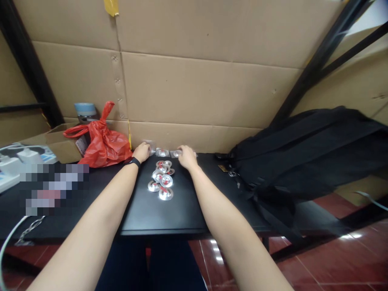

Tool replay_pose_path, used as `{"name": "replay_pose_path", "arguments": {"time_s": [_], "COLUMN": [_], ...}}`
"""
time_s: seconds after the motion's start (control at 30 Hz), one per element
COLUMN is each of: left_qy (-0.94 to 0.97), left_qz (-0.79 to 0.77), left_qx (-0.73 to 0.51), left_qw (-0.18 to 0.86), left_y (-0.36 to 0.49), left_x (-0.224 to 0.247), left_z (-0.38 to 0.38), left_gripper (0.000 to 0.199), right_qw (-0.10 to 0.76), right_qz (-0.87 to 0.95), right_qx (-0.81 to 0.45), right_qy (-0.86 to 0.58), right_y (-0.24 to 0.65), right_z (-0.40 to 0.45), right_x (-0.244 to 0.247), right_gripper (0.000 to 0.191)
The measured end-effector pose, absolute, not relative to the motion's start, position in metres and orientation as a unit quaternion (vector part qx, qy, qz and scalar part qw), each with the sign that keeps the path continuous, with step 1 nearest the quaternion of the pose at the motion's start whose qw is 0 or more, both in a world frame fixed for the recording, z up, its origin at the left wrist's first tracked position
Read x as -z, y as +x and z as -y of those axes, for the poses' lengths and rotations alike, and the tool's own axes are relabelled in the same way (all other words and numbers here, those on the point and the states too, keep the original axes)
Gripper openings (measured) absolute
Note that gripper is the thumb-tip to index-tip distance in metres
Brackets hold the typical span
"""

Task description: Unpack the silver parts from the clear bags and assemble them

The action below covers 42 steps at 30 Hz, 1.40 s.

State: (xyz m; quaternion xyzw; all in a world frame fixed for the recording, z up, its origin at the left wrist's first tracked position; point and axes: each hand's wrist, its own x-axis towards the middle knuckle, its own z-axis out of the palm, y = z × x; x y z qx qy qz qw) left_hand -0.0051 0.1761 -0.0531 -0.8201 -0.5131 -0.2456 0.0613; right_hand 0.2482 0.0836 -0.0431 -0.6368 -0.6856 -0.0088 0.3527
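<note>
My left hand (141,152) is at the far side of the black table, fingers closed at a clear plastic packet (149,146). To its right, my right hand (187,157) has its fingers bent down onto another clear packet (176,153) with a silver disc inside. Between my hands lies a third packet (163,152), also with a shiny disc. Nearer to me, several small silver finger cymbals (166,181) with red loops are loosely grouped, some overlapping. My fingertips are partly hidden.
A knotted red plastic bag (106,145) stands left, before a blue-lidded bottle (85,111) and a cardboard box (62,141). A power strip (13,171) lies far left. A black backpack (306,153) covers the right side. A cardboard wall (194,89) closes the back.
</note>
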Motion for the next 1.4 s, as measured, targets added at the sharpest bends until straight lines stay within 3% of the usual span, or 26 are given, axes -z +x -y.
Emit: {"name": "replay_pose_path", "arguments": {"time_s": [0.17,0.3,0.53,0.7,0.83,1.0,1.13,1.23,1.4], "left_qy": [-0.815,-0.814,-0.793,-0.784,-0.781,-0.774,-0.768,-0.760,-0.776], "left_qz": [0.530,0.548,0.583,0.585,0.585,0.588,0.584,0.565,0.452], "left_qx": [0.219,0.166,0.142,0.172,0.189,0.221,0.262,0.320,0.401], "left_qw": [0.082,0.101,0.107,0.118,0.107,0.077,0.034,-0.010,-0.182], "left_y": [-0.006,-0.005,-0.008,-0.012,-0.012,-0.013,-0.016,-0.021,-0.016], "left_x": [0.054,0.048,0.052,0.055,0.053,0.050,0.050,0.049,0.044], "left_z": [-0.167,-0.154,-0.143,-0.138,-0.130,-0.116,-0.109,-0.104,-0.089], "left_gripper": [0.039,0.049,0.040,0.037,0.041,0.043,0.045,0.040,0.039], "right_qw": [0.322,0.241,0.185,0.151,0.206,0.377,0.506,0.542,0.517], "right_qz": [0.653,0.685,0.660,0.649,0.635,0.618,0.651,0.632,0.645], "right_qx": [-0.010,-0.025,-0.052,-0.063,-0.057,-0.046,-0.197,-0.320,-0.362], "right_qy": [-0.686,-0.687,-0.727,-0.743,-0.742,-0.688,-0.531,-0.451,-0.431], "right_y": [0.255,0.252,0.256,0.265,0.275,0.286,0.278,0.261,0.233], "right_z": [-0.082,-0.083,-0.080,-0.074,-0.071,-0.074,-0.072,-0.063,-0.049], "right_x": [0.041,0.044,0.045,0.040,0.041,0.040,0.032,0.023,0.013], "right_gripper": [0.057,0.050,0.060,0.045,0.042,0.020,0.032,0.048,0.046]}}
